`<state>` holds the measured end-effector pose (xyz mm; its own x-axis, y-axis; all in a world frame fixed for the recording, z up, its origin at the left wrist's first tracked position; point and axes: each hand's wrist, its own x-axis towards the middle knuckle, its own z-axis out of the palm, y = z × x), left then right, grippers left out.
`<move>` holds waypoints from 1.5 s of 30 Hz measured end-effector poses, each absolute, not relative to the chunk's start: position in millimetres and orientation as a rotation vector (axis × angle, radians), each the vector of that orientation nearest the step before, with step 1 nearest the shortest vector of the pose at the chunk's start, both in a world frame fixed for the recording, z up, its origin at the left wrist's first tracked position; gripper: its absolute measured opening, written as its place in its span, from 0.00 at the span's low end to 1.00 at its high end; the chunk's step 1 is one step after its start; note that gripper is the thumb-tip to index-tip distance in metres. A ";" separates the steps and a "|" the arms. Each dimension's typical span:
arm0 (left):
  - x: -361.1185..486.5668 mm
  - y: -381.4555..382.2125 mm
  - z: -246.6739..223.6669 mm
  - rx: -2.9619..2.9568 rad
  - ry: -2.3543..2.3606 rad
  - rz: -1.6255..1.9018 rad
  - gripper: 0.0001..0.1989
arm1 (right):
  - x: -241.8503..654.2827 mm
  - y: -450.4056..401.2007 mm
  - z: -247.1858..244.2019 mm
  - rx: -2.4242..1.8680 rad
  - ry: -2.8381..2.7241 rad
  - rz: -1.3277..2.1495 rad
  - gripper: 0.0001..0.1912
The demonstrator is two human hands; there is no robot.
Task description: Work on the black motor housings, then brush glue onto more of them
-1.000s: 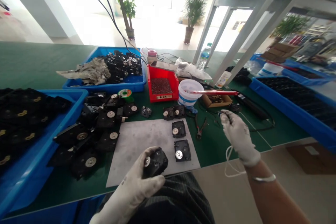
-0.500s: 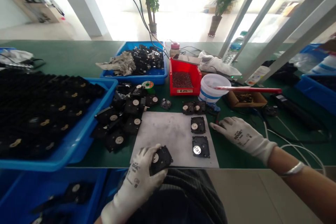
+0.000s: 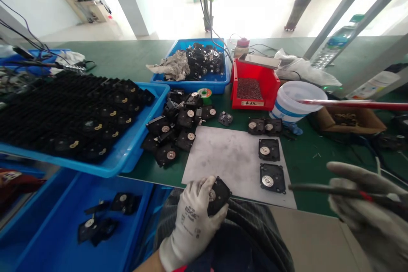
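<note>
My left hand (image 3: pixel 198 216), in a white printed glove, is closed around a black square drive unit (image 3: pixel 219 195) with a silver disc. It holds the unit just above the front edge of the white sheet (image 3: pixel 223 157). My right hand (image 3: pixel 363 208), also gloved and blurred by motion, grips a long thin dark tool (image 3: pixel 338 188) with a red mark, its tip pointing left. Whether it is tweezers or a driver, I cannot tell. Near that tip, two similar black units (image 3: pixel 276 174) lie one behind the other on the sheet's right side.
Left stands a blue tray (image 3: pixel 124 165) stacked with black parts; beside it is a pile of black units (image 3: pixel 168 153). Behind the sheet are a red bin (image 3: pixel 269 89) of small brown pieces, a white bucket (image 3: pixel 287 102) with a red-handled tool across it, and a cardboard box (image 3: pixel 366 129).
My right hand has come up off the table toward the camera, now with the dark tool in it. The left hand still holds the unit. The view has swung left.
</note>
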<state>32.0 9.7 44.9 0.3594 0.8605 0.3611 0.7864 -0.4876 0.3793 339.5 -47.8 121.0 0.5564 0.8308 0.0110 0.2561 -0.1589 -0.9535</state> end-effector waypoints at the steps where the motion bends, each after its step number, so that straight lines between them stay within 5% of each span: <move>1: 32.4 9.6 46.1 2.470 1.509 0.785 0.31 | 327.2 -50.4 121.4 -1.629 -0.858 0.853 0.27; 5: 32.6 9.4 51.2 2.443 1.528 0.769 0.30 | 270.5 -39.6 121.4 -1.470 -0.760 1.389 0.26; 14: 35.4 7.8 45.6 2.393 1.515 0.850 0.28 | 196.8 -14.3 108.4 -1.554 -1.089 0.607 0.18; 38: 38.2 5.7 38.9 2.380 1.497 0.893 0.25 | 190.6 4.0 76.4 -1.582 -1.560 0.432 0.15; 45: 37.4 4.8 39.2 2.365 1.481 0.864 0.25 | 187.1 -6.4 90.6 -1.628 -1.209 0.453 0.16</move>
